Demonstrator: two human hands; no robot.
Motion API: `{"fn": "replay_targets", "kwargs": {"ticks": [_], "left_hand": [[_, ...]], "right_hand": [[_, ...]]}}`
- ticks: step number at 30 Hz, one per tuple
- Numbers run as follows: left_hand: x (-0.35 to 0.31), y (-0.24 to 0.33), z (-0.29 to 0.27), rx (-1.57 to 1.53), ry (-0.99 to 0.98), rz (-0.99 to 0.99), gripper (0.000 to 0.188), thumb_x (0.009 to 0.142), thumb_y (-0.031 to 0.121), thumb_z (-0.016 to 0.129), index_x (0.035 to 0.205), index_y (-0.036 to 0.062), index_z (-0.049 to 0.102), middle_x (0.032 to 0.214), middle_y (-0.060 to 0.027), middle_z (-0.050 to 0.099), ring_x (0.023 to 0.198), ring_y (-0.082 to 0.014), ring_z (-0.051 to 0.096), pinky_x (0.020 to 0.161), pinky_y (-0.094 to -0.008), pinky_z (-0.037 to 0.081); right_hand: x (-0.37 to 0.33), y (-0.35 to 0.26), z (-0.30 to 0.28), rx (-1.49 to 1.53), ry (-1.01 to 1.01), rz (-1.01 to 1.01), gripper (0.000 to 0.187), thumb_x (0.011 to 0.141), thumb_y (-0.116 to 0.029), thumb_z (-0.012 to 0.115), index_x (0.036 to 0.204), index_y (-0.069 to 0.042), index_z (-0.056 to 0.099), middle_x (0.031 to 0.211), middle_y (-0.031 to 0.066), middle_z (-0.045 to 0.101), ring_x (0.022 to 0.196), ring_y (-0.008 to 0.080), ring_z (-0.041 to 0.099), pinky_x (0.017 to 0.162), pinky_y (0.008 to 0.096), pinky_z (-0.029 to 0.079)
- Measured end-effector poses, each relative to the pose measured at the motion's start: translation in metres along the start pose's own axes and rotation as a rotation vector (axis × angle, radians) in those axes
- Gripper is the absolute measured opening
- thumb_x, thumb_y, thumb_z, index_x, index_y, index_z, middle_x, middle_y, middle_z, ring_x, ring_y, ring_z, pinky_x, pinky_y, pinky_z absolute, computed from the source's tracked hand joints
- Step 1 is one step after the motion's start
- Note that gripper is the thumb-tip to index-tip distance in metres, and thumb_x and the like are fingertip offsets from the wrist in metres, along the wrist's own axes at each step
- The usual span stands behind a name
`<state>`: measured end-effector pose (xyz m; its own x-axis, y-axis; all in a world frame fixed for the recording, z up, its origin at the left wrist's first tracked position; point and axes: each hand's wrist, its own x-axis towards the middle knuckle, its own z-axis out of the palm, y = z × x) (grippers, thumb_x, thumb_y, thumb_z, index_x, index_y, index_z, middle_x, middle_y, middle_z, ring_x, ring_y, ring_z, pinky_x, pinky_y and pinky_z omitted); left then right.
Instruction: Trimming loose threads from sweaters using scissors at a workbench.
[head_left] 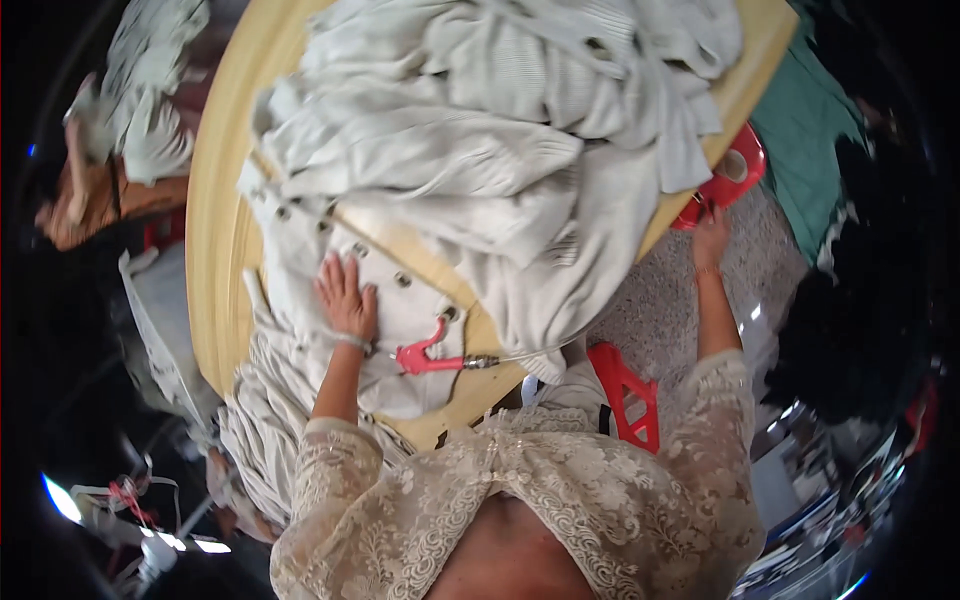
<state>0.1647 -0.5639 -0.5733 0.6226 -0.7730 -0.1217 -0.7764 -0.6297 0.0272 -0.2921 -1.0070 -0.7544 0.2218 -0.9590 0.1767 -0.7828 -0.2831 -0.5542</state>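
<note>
The fingers (335, 275) of the left hand (347, 300) lie spread and flat, gripping nothing, palm down on a cream cardigan (400, 300) spread at the near edge of the table (215, 230). The right hand (710, 238) reaches out past the far right side of the table and touches a red plastic basket (738, 172) standing there; whether those fingers close on its rim I cannot tell.

The cardigan is a ribbed knit with a row of small round buttons (403, 279) running along its front edge. It looks soft, limp and light; it should fold and slide easily on the smooth wood, and would stretch if tugged by one corner. I judge the button band or the hem the firmest places to pinch, with the flat palm serving well to pin it.

Just right of the left hand, lying on the cardigan, is a pink tagging gun (430, 355): hard plastic, pistol-shaped, with a thin metal needle pointing right, which calls for care around the knit. Behind the cardigan a big heap of the same pale knitwear (480, 120) covers most of the table, rumpled and soft. More folded knits (265, 420) hang below the table edge, left of the hand. A red stool (625, 385) stands on the speckled floor (660, 300) right of the table, and green cloth (810, 150) lies beyond the basket.
</note>
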Motion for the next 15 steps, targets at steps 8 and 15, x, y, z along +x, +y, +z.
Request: {"fn": "replay_targets", "kwargs": {"ticks": [8,15], "left_hand": [[-0.023,0.001,-0.018,-0.214,0.068,-0.108,0.061,0.088,0.035,0.057,0.143,0.0172,0.039,0.153,-0.0119,0.028,0.141,-0.0363,0.021,0.114,-0.0533,0.012],[-0.089,0.008,-0.035,-0.437,0.138,-0.053,0.054,0.089,0.027,0.059,0.139,0.0115,0.044,0.149,-0.0151,0.032,0.138,-0.0371,0.028,0.113,-0.0505,0.019]], "right_hand": [[-0.127,-0.245,-0.163,0.387,-0.618,-0.143,0.011,0.088,-0.006,0.061,0.098,-0.003,0.061,0.093,0.011,0.063,0.082,0.0222,0.062,0.071,0.033,0.05],[-0.231,-0.391,-0.093,0.192,-0.777,-0.766,0.055,0.077,-0.004,0.062,0.13,-0.008,0.049,0.134,0.0155,0.043,0.12,0.0351,0.044,0.099,0.0454,0.038]]}}
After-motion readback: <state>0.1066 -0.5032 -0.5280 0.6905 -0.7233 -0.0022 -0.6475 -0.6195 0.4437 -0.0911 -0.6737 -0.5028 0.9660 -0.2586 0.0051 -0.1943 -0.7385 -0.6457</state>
